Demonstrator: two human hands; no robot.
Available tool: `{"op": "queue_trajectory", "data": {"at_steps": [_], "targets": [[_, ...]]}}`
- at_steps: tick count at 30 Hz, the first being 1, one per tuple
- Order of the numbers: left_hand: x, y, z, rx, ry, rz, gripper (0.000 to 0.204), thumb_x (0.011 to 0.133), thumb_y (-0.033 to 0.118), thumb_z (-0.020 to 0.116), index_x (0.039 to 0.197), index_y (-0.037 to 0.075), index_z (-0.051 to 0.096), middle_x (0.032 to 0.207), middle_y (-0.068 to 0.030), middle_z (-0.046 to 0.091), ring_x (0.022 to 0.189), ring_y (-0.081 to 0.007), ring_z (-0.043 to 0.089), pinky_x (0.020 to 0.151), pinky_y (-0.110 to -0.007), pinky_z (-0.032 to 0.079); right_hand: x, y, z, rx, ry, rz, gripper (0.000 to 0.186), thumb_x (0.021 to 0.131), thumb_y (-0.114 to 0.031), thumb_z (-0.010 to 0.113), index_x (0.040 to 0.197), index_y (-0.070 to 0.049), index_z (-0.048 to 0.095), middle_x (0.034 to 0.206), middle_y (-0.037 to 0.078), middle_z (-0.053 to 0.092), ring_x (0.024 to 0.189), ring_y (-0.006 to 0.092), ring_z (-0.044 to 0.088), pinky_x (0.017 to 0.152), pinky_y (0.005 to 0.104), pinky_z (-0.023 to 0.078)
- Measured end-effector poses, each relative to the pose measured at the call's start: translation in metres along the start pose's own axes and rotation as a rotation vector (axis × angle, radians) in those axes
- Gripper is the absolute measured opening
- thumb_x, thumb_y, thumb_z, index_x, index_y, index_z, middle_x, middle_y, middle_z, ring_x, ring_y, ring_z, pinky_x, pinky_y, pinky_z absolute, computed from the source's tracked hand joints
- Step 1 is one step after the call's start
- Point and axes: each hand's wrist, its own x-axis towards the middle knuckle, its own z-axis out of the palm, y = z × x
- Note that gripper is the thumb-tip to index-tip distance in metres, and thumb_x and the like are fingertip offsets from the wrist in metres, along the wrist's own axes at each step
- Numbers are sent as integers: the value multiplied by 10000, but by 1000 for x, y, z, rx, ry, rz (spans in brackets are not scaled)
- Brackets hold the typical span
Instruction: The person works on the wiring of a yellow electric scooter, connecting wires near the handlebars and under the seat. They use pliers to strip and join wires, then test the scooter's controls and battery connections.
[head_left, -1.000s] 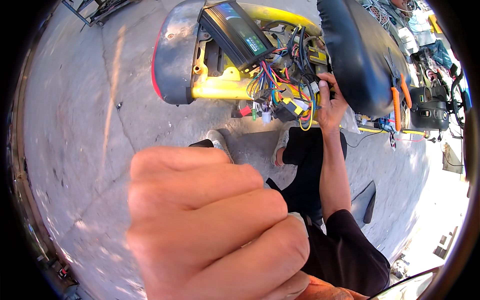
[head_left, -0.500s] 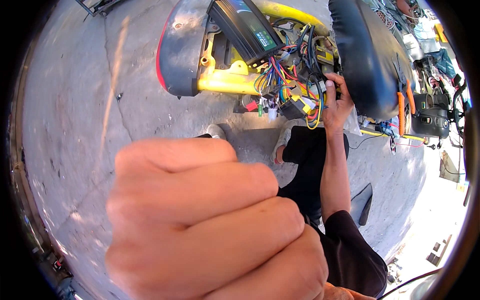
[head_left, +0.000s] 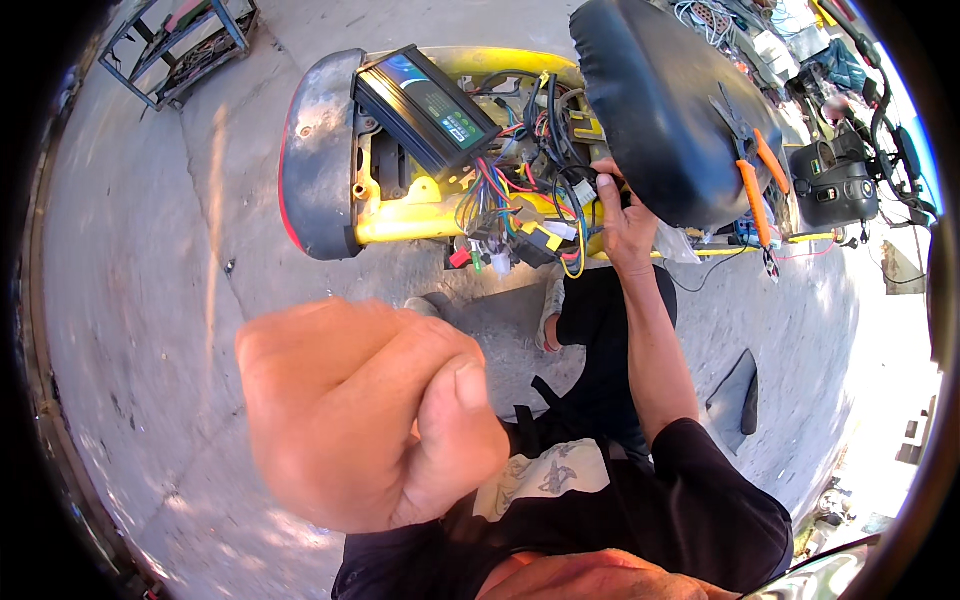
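Observation:
My left hand (head_left: 365,415) is raised close to the camera as a fist, thumb against the curled fingers, with nothing showing in it. My right hand (head_left: 628,228) reaches to the wiring by the lower edge of a black padded seat (head_left: 665,120). Its thumb and fingers close beside a white plug connector (head_left: 584,192) and dark cables; what they grip is partly hidden. A tangle of coloured wires (head_left: 490,195) with several connectors spills over a yellow frame (head_left: 410,220). A black finned controller box (head_left: 425,108) lies across that frame.
Orange-handled pliers (head_left: 752,180) rest on the seat. A dark rear fender (head_left: 325,150) ends the frame at left. Farther off stand a metal cart (head_left: 185,50) and a black console with handlebars (head_left: 835,190). A dark flat piece (head_left: 735,400) lies on the concrete floor at right.
My left fist has drawn away from the camera and turned, so its thumb now shows. The view has shifted, bringing the cart in. My right hand stays at the wiring.

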Motion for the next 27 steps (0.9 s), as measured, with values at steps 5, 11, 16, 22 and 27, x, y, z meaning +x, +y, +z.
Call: {"op": "queue_trajectory", "data": {"at_steps": [5, 11, 16, 22, 27], "targets": [[1, 2, -5, 7, -23, -122, 344, 930, 172, 566, 648, -2, 660, 531, -62, 565, 409, -127, 463, 429, -288, 301, -1, 0, -3, -69, -37, -8, 112, 1026, -56, 655, 1109, -9, 713, 1103, 39, 694, 1056, 142, 618, 999, 300, 462], [10, 1, -14, 1, -177, -212, 378, 969, 171, 541, 686, -42, 674, 571, -94, 606, 453, -131, 528, 455, -277, 356, 2, 3, -8, -192, -57, -68, 127, 1022, -60, 665, 1127, -11, 717, 1089, 40, 715, 1049, 148, 648, 991, 313, 489], [8, 1, -9, -14, -79, -328, 211, 851, 81, 625, 680, -40, 653, 559, -128, 589, 436, -269, 540, 464, -337, 409, 10, 12, -10, -237, -75, -124, 159, 1031, -90, 681, 1153, 4, 723, 1092, 66, 742, 1056, 158, 687, 980, 318, 526], [11, 0, -2, 13, -32, -328, 220, 834, 66, 611, 645, -45, 628, 529, -116, 533, 403, -246, 444, 441, -342, 321, 23, 9, -6, -491, -130, -272, 181, 1025, -111, 707, 1155, 14, 722, 1088, 67, 747, 1038, 151, 696, 957, 307, 542], [10, -7, 3, 7, -5, -334, 242, 876, 84, 596, 677, -46, 640, 517, -96, 500, 410, -197, 422, 451, -325, 309, 25, 15, -7, -589, -141, -318, 181, 1021, -121, 712, 1154, 0, 727, 1093, 55, 744, 1011, 143, 683, 941, 308, 538]]}}
